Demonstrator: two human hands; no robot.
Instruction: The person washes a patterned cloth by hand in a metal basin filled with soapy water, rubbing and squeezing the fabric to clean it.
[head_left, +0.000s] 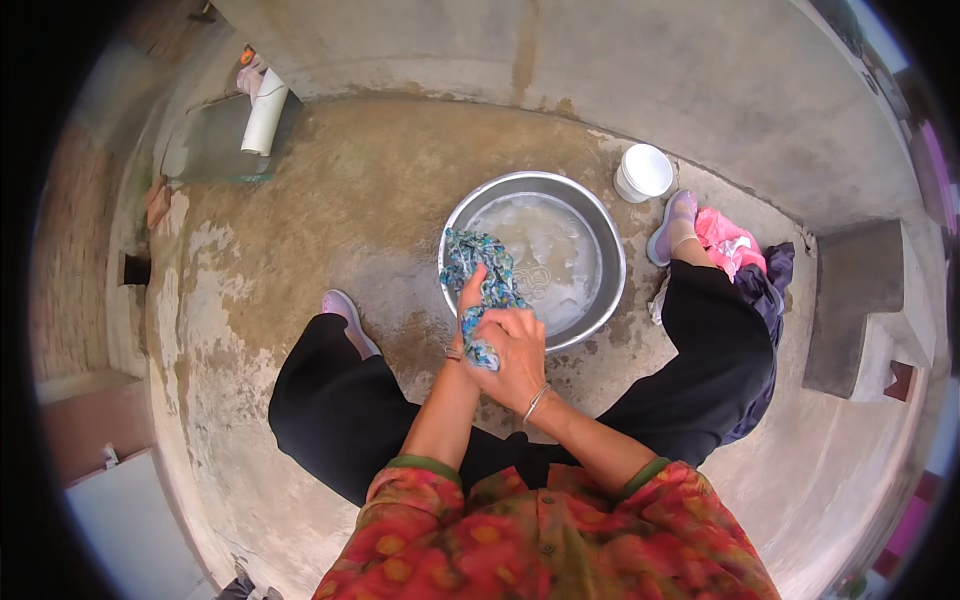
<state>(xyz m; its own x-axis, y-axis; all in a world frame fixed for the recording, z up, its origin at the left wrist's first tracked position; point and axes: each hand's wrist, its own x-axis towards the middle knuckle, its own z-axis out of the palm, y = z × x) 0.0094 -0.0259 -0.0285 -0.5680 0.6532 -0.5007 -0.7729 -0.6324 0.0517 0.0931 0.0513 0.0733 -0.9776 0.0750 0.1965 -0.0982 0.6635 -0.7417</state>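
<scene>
A wet, blue floral-patterned cloth (486, 256) is bunched and twisted between my two hands, above the near left rim of a round metal basin (616, 289). My right hand (519, 349) is wrapped around the near end of the cloth, and a bulge of fabric pokes out beside its thumb side. Just beyond and to the left, my left hand (471, 291) grips the cloth with its thumb up; its fingers are mostly hidden. Cloudy, sudsy water (562, 281) fills part of the basin, with ripple rings on its surface.
Right of the basin stands a white plastic bucket (643, 174). Pink fabric (727, 238) and dark purple fabric (776, 274) lie beside my right leg. At the far left, a white pipe (265, 112) overhangs a glass-like sheet (206, 142). A concrete wall (450, 52) runs behind.
</scene>
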